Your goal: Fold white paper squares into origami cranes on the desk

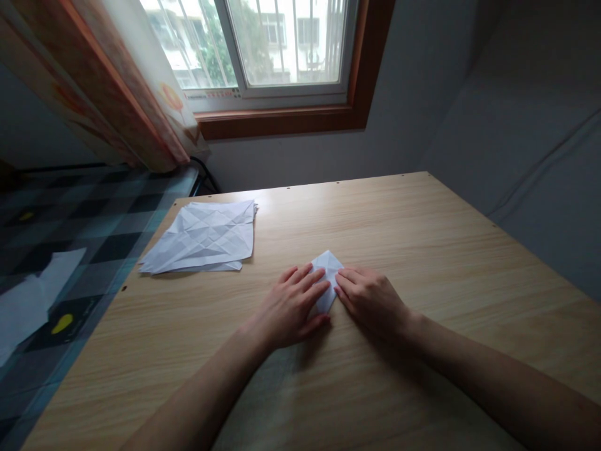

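Observation:
A small piece of folded white paper (328,263) lies on the wooden table, its pointed top facing the window. My left hand (295,304) rests across the paper's left side, fingers spread and fairly flat, covering part of it. At the right edge of the paper, my right hand (373,297) has its fingers bent and pressed together on that edge. Its thumb tip is mostly hidden beneath the fingers. Both palms face down, close to the tabletop.
A stack of creased white paper sheets (211,232) lies at the table's (451,275) far left. Beside the table, a bed with a checked cover (107,250) holds more white paper (28,307). Behind are a window (291,44), a curtain (107,75) and walls.

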Tool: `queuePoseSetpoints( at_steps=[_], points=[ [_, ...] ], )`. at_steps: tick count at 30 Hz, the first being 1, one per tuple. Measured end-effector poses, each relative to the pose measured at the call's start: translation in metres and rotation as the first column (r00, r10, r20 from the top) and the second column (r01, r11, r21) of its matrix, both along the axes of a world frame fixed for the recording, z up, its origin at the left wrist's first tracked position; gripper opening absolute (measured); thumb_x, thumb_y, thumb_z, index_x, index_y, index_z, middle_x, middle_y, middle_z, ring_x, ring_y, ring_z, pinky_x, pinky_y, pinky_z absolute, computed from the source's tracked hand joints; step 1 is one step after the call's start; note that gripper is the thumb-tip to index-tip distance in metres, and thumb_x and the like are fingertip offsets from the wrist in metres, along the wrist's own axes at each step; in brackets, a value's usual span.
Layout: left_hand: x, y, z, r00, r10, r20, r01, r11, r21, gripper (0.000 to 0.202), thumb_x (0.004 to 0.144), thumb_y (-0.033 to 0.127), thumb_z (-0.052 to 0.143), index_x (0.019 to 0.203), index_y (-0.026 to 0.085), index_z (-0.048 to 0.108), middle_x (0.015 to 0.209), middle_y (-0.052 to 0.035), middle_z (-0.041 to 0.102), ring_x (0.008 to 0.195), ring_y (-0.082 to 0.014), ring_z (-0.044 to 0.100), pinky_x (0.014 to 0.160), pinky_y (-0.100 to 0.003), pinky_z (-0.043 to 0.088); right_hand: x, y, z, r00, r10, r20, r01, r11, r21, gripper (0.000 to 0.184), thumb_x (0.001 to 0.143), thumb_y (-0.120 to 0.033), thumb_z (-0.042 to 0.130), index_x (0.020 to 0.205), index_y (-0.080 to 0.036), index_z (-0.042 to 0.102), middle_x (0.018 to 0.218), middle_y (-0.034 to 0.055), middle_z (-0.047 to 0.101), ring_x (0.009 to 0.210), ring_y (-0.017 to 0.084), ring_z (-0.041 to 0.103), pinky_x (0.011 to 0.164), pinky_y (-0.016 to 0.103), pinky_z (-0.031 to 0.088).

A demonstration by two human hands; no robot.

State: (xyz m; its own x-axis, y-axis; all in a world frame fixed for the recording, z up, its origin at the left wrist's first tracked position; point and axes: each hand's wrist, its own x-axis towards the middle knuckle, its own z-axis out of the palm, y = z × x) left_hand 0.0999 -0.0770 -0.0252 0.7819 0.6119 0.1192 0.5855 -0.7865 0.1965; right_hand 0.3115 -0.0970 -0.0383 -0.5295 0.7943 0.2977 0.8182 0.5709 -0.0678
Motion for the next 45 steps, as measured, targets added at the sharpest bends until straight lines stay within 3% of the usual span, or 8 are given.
queuePoseSetpoints(
  at_steps=[6, 14, 18, 22, 28, 34, 39, 45],
  points=[
    [0.001, 0.002, -0.005, 0.997, 0.069, 0.024, -0.069, 0.998, -0.007, 0.070, 0.086, 0.061, 0.053, 0.138, 0.015, 0.045, 0.145, -0.0171, 0.048, 0.133, -0.0316, 0.044, 0.109, -0.047, 0.033, -0.005, -0.003, -0.001, 1.000, -0.016, 0.025, 0.016, 1.000, 0.002, 0.041, 0.091, -0.035, 0.055, 0.118, -0.004, 0.060, 0.119, 0.0255, 0.064, 0.111, 0.035, 0.058, 0.094, 0.045, 0.048],
    [-0.003, 0.004, -0.012, 0.980, 0.169, 0.103, -0.169, 0.986, -0.011, 0.110, 0.066, 0.075, 0.065, 0.150, 0.018, 0.024, 0.150, -0.0215, 0.038, 0.134, -0.0388, 0.036, 0.106, -0.053, 0.032, 0.012, 0.014, -0.012, 0.938, 0.092, -0.336, -0.084, 0.996, 0.039, 0.092, 0.080, -0.069, 0.058, 0.147, -0.014, 0.029, 0.140, 0.0212, 0.049, 0.126, 0.035, 0.047, 0.104, 0.052, 0.039],
    [-0.003, 0.005, -0.014, 0.975, 0.165, 0.149, -0.164, 0.986, -0.016, 0.113, 0.065, 0.072, 0.069, 0.151, 0.019, 0.019, 0.144, -0.0191, 0.043, 0.130, -0.0369, 0.041, 0.107, -0.052, 0.033, 0.008, 0.012, -0.010, 0.940, 0.171, -0.294, -0.163, 0.985, 0.053, 0.069, 0.085, -0.056, 0.059, 0.139, -0.016, 0.044, 0.134, 0.0184, 0.053, 0.124, 0.033, 0.046, 0.104, 0.050, 0.037],
    [-0.003, 0.004, -0.015, 0.968, 0.191, 0.166, -0.191, 0.982, -0.014, 0.115, 0.062, 0.072, 0.071, 0.150, 0.017, 0.021, 0.137, -0.0196, 0.046, 0.124, -0.0363, 0.045, 0.103, -0.051, 0.038, 0.007, 0.011, -0.008, 0.959, 0.106, -0.264, -0.102, 0.994, 0.028, 0.033, 0.086, -0.032, 0.061, 0.115, -0.015, 0.060, 0.122, 0.0174, 0.058, 0.116, 0.032, 0.049, 0.099, 0.049, 0.040],
    [-0.001, 0.003, -0.008, 0.978, 0.189, 0.083, -0.191, 0.982, 0.012, 0.086, 0.068, 0.077, 0.062, 0.131, 0.020, 0.050, 0.127, -0.0150, 0.055, 0.121, -0.0343, 0.049, 0.104, -0.049, 0.037, 0.017, 0.018, -0.007, 0.955, 0.118, -0.271, -0.116, 0.993, 0.025, 0.021, 0.073, -0.010, 0.055, 0.091, -0.018, 0.063, 0.107, 0.0135, 0.062, 0.104, 0.029, 0.053, 0.092, 0.046, 0.043],
    [0.001, 0.000, -0.004, 0.983, 0.179, -0.031, -0.175, 0.980, 0.090, 0.074, 0.079, 0.073, 0.052, 0.128, 0.017, 0.054, 0.147, -0.0161, 0.045, 0.136, -0.0372, 0.038, 0.108, -0.053, 0.031, 0.022, 0.021, -0.007, 0.912, 0.348, -0.216, -0.348, 0.937, 0.040, 0.058, 0.067, -0.016, 0.054, 0.125, -0.019, 0.054, 0.127, 0.0122, 0.061, 0.122, 0.029, 0.051, 0.110, 0.053, 0.026],
    [0.001, -0.003, -0.001, 0.952, 0.304, -0.032, -0.292, 0.935, 0.201, 0.073, 0.081, 0.071, 0.051, 0.119, 0.009, 0.060, 0.138, -0.0221, 0.052, 0.131, -0.0418, 0.042, 0.106, -0.058, 0.030, 0.022, 0.021, -0.006, 0.926, 0.343, -0.155, -0.332, 0.939, 0.092, 0.031, 0.072, -0.017, 0.057, 0.102, -0.021, 0.065, 0.103, 0.0085, 0.072, 0.109, 0.027, 0.061, 0.112, 0.054, 0.023],
    [0.000, -0.003, 0.006, 0.949, 0.315, -0.024, -0.293, 0.905, 0.307, 0.063, 0.083, 0.069, 0.049, 0.097, 0.011, 0.069, 0.120, -0.0225, 0.063, 0.122, -0.0432, 0.050, 0.104, -0.059, 0.032, 0.028, 0.026, -0.008, 0.942, 0.244, -0.229, -0.252, 0.968, -0.009, 0.033, 0.084, -0.037, 0.063, 0.111, -0.019, 0.066, 0.122, 0.0128, 0.067, 0.109, 0.025, 0.063, 0.111, 0.050, 0.032]
  ],
)
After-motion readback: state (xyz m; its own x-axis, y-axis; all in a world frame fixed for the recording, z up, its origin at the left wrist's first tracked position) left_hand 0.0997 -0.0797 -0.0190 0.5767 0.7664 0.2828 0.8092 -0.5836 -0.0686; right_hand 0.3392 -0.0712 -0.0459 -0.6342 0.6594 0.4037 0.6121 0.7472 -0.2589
